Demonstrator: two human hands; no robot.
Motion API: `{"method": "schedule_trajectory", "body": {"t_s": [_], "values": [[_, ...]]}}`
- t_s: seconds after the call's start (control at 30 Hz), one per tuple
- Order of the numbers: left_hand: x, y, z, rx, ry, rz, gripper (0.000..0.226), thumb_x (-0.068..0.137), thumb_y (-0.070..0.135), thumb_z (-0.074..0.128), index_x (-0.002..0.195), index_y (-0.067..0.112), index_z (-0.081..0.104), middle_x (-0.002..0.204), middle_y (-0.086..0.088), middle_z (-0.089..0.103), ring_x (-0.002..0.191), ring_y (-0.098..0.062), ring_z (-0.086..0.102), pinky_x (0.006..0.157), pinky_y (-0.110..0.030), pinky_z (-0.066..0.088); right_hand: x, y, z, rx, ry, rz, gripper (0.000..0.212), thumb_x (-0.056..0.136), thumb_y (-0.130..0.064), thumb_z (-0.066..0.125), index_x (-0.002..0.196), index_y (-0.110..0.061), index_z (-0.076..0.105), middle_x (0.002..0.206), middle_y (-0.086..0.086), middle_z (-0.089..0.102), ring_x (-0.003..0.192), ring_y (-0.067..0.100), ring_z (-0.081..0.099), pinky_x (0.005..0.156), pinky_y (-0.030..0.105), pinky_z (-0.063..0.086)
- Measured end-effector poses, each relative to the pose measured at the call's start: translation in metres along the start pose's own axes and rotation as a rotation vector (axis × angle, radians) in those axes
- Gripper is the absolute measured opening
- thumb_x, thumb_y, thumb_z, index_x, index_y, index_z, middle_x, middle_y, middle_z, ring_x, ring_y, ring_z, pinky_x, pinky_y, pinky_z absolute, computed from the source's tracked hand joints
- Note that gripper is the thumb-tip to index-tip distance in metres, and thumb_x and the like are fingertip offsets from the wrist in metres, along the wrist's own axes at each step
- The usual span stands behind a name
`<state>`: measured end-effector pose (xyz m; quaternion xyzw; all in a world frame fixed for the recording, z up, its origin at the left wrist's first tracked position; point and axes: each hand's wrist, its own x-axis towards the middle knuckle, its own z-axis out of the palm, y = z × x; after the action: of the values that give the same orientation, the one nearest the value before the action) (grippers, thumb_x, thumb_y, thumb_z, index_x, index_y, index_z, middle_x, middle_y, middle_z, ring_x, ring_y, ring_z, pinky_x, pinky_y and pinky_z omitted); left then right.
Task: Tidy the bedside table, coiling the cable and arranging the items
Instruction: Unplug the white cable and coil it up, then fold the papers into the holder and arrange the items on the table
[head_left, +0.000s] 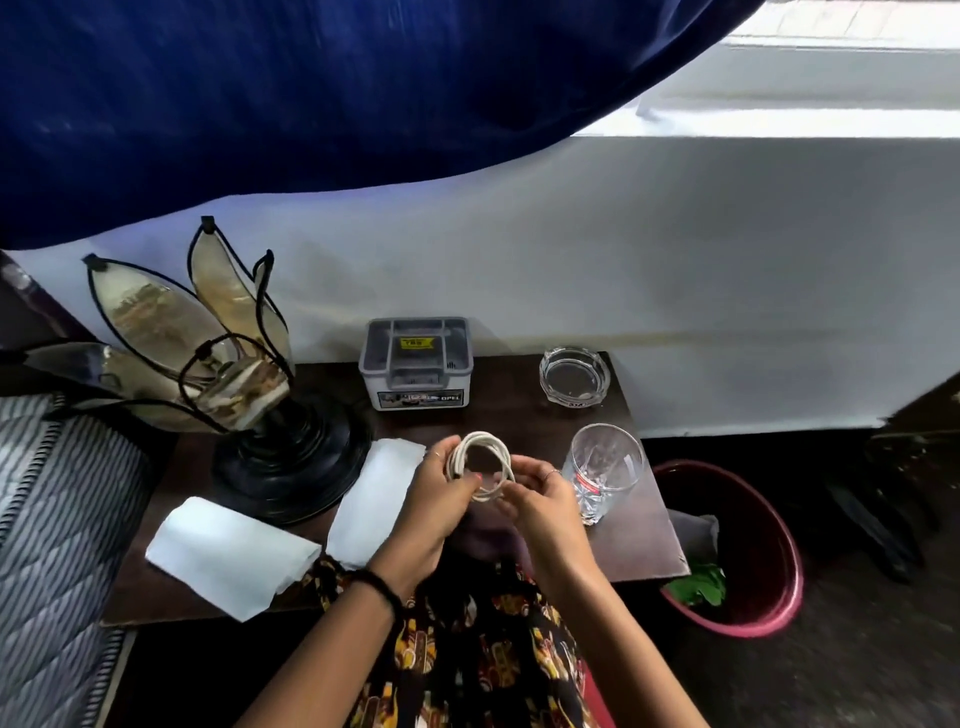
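A white cable (480, 448) is wound into a round coil of several loops and held above the dark wooden bedside table (524, 415). My left hand (439, 493) grips the coil's left side. My right hand (540, 499) pinches the lower right of the coil. On the table stand a clear drinking glass (602, 475) just right of my right hand, a glass ashtray (574, 375) at the back right, a grey lidded box (415, 364) at the back middle, and two white folded papers (231, 556) (376, 499) at the front left.
A black-based lamp with petal-shaped shades (249, 384) fills the table's left side. A striped quilt (57, 519) lies on the left. A red bin (743, 551) with green leaves stands on the floor to the right. A white wall and blue curtain (311, 93) are behind.
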<state>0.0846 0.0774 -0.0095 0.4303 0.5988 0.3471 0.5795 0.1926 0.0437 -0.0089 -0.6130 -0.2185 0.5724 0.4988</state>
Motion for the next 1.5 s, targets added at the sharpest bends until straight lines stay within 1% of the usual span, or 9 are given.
{"method": "schedule_trajectory", "body": {"t_s": [0.17,0.37,0.5,0.63,0.77,0.9,1.1,1.33,1.5], "values": [[0.029,-0.010,0.009,0.039,0.052,0.012,0.056,0.087,0.001,0.052,0.140,0.013,0.038,0.135,-0.008,0.052,0.122,-0.019,0.051,0.107,-0.034,0.040,0.026,0.004,0.013,-0.138,0.032,-0.021,0.034,0.078,0.009,0.049,0.097,-0.010,0.069,0.084,0.005,0.073,0.069,0.009,0.062,0.068,0.024,0.048],[0.046,-0.017,0.019,0.129,0.071,0.013,0.055,0.090,0.007,0.045,0.143,0.015,0.034,0.140,-0.007,0.049,0.127,-0.019,0.047,0.108,-0.034,0.037,0.044,0.016,0.015,-0.307,0.040,0.014,0.040,0.063,-0.015,0.046,0.091,-0.029,0.071,0.081,0.005,0.076,0.088,0.033,0.070,0.080,0.055,0.057],[0.053,-0.016,0.018,0.219,0.063,0.029,0.054,0.092,0.008,0.043,0.144,0.014,0.033,0.144,-0.007,0.045,0.131,-0.019,0.043,0.111,-0.031,0.033,0.047,0.015,0.018,-0.299,0.031,0.023,0.038,0.066,-0.013,0.048,0.091,-0.030,0.071,0.082,0.005,0.076,0.082,0.031,0.070,0.080,0.056,0.056],[0.054,-0.014,0.018,0.257,0.070,0.047,0.056,0.095,0.017,0.045,0.147,0.013,0.025,0.145,-0.009,0.043,0.131,-0.020,0.043,0.104,-0.024,0.031,0.042,0.012,0.019,-0.275,0.044,-0.002,0.033,0.077,-0.003,0.047,0.091,-0.024,0.068,0.086,-0.006,0.074,0.086,0.016,0.069,0.084,0.040,0.054],[0.040,-0.012,0.014,0.223,0.059,0.057,0.055,0.098,0.029,0.039,0.148,0.017,0.022,0.149,-0.007,0.038,0.135,-0.019,0.037,0.106,-0.026,0.029,0.025,0.008,0.009,-0.337,0.011,-0.053,0.043,0.088,0.005,0.039,0.124,-0.013,0.053,0.095,-0.015,0.062,0.087,-0.002,0.059,0.085,0.017,0.048],[0.007,-0.016,-0.001,0.130,0.070,0.065,0.048,0.099,0.033,0.037,0.145,0.021,0.031,0.149,0.000,0.039,0.137,-0.015,0.035,0.105,-0.022,0.025,-0.010,0.015,-0.014,-0.612,-0.063,-0.203,0.044,0.088,0.002,0.043,0.123,-0.018,0.058,0.121,-0.006,0.063,0.116,0.006,0.057,0.103,0.020,0.040],[-0.044,-0.035,-0.015,0.088,0.147,0.062,0.044,0.098,0.020,0.042,0.142,0.015,0.037,0.147,-0.003,0.041,0.135,-0.016,0.038,0.102,-0.020,0.027,-0.039,0.024,-0.045,-0.866,-0.055,-0.374,0.035,0.091,-0.003,0.052,0.125,-0.011,0.059,0.128,0.002,0.060,0.123,0.012,0.051,0.108,0.024,0.037],[-0.062,-0.043,-0.015,0.341,0.168,0.071,0.053,0.091,0.006,0.051,0.141,0.013,0.037,0.143,-0.007,0.045,0.132,-0.020,0.042,0.105,-0.023,0.030,-0.038,0.026,-0.053,-0.998,-0.148,-0.305,0.064,0.077,0.013,0.052,0.136,-0.012,0.049,0.148,0.005,0.038,0.142,0.016,0.030,0.102,-0.002,0.014],[-0.069,-0.047,-0.013,0.519,0.145,0.099,0.058,0.085,-0.002,0.054,0.140,0.010,0.040,0.144,-0.006,0.042,0.135,-0.019,0.038,0.112,-0.025,0.027,-0.037,0.028,-0.053,-1.025,-0.169,-0.363,0.064,0.075,0.008,0.062,0.135,-0.012,0.048,0.144,0.003,0.039,0.133,0.006,0.032,0.106,0.009,0.017]]}}
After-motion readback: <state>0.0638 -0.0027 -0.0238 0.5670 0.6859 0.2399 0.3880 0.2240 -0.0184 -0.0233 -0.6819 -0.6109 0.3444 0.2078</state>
